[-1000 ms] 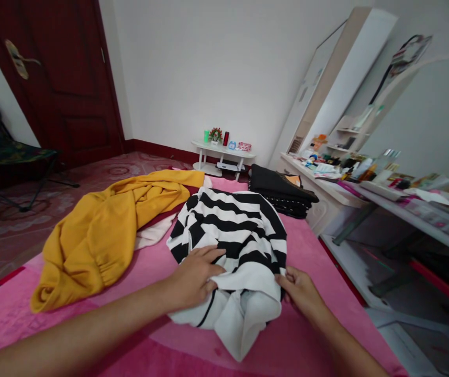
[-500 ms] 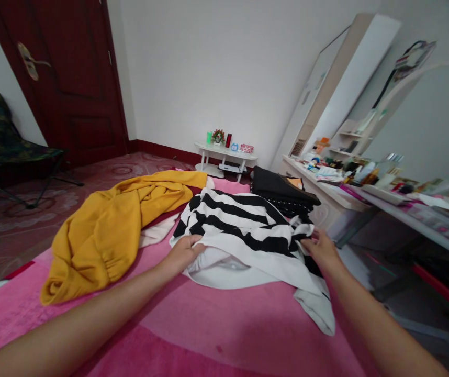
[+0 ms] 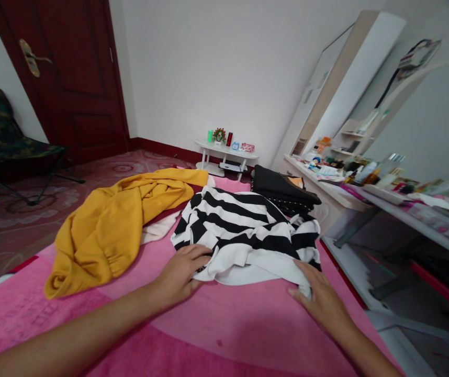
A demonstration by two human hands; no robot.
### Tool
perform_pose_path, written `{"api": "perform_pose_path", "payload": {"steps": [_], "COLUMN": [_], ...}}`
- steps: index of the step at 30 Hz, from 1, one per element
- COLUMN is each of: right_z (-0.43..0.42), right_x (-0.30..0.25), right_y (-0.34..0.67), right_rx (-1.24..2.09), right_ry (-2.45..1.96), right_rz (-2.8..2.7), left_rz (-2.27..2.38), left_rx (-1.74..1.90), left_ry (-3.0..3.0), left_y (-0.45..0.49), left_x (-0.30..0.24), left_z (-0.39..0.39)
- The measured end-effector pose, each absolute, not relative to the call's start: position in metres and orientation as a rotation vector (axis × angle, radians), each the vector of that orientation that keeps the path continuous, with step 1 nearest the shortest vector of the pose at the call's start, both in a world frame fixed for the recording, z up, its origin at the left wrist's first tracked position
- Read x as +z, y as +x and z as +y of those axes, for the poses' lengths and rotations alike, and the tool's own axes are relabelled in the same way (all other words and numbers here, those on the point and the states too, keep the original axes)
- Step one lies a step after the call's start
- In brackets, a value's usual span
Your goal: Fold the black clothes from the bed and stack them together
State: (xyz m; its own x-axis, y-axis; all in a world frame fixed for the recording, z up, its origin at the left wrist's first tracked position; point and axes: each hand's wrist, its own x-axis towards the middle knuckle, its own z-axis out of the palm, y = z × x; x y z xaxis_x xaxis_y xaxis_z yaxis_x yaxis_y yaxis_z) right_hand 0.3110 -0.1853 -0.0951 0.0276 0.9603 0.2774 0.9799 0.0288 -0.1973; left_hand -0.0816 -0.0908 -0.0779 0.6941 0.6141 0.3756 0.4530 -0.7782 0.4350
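Note:
A black-and-white striped garment (image 3: 240, 230) lies bunched on the pink blanket (image 3: 224, 330), its white hem towards me. My left hand (image 3: 181, 272) rests on its lower left edge, fingers curled over the fabric. Lying flat on the garment's lower right corner is my right hand (image 3: 321, 301), fingers stretched out and a bit of white hem under them. To the left of the striped one, a yellow garment (image 3: 107, 230) is crumpled over a white piece of cloth (image 3: 156, 233).
A folded black stack of clothes (image 3: 281, 191) sits behind the striped garment. On the right runs a cluttered white dresser top (image 3: 326, 188). A small white side table (image 3: 226, 153) stands by the far wall, with a dark red door (image 3: 71, 78) and a folding chair (image 3: 4, 141) at left.
The striped garment was spread out from a folded bundle. Both hands came back towards me along its sides and now rest on the hem's two corners.

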Motion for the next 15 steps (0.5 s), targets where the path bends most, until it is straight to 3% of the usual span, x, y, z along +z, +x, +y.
{"api": "perform_pose_path", "payload": {"steps": [5, 10, 15], "right_z": [-0.166, -0.158, -0.205], "right_x": [-0.071, 0.019, 0.094], "right_y": [0.311, 0.295, 0.281], "right_rx": [0.002, -0.046, 0.271], "right_ry": [-1.954, -1.611, -1.526], "right_rz": [-1.965, -1.557, -1.154], "left_rz": [0.864, 0.964, 0.909], "left_rx": [0.798, 1.102, 1.206], "left_ry": [2.344, 1.966, 1.926], "left_y": [-0.079, -0.086, -0.102], "left_x": [-0.061, 0.008, 0.075], "left_z": [-0.071, -0.043, -0.063]}}
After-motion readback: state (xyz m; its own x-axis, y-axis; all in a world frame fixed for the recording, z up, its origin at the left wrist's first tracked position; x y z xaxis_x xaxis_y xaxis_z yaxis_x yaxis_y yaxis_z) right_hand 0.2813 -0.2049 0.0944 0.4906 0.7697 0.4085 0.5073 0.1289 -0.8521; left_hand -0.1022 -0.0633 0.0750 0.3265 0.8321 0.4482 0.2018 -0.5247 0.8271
